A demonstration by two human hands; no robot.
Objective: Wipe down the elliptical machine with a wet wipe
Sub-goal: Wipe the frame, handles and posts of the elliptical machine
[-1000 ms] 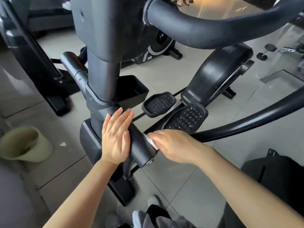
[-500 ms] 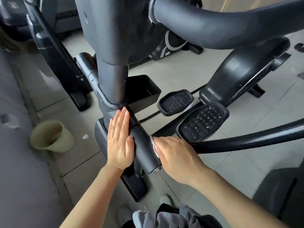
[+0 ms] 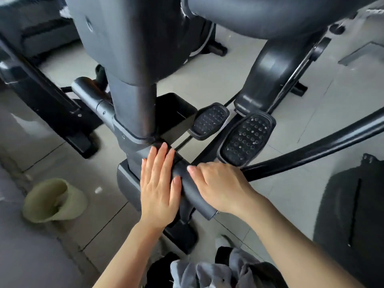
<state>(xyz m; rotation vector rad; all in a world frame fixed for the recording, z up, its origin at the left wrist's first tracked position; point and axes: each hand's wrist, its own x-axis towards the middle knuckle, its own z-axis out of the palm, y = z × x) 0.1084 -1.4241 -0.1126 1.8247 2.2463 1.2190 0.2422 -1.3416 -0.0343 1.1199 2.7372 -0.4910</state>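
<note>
From the head camera, your left hand (image 3: 159, 191) lies flat with its fingers straight and together, palm pressed against the left side of the short black crossbar (image 3: 194, 192) low on the elliptical machine (image 3: 133, 96). Your fingertips reach up to the joint where that bar meets the thick upright column (image 3: 134, 109).

Your right hand (image 3: 222, 187) sits just across the same bar, draped over its right side with the fingers bent around it and the index fingertip lying on top. The wet wipe is hidden in this view; whether it lies under that palm cannot be told.

Just beyond your right hand stand the two studded pedals (image 3: 247, 139), the nearer one almost touching your knuckles, and a long black swing arm (image 3: 324, 146) runs out to the right from beneath that hand. Beyond your left fingertips, behind the column, sits a black open tray (image 3: 176, 115).

Well to the left of your left hand, a pale green bin (image 3: 54, 200) stands on the tiled floor (image 3: 291, 200). Below both wrists you see grey fabric (image 3: 209, 273) bunched at the bottom edge.
</note>
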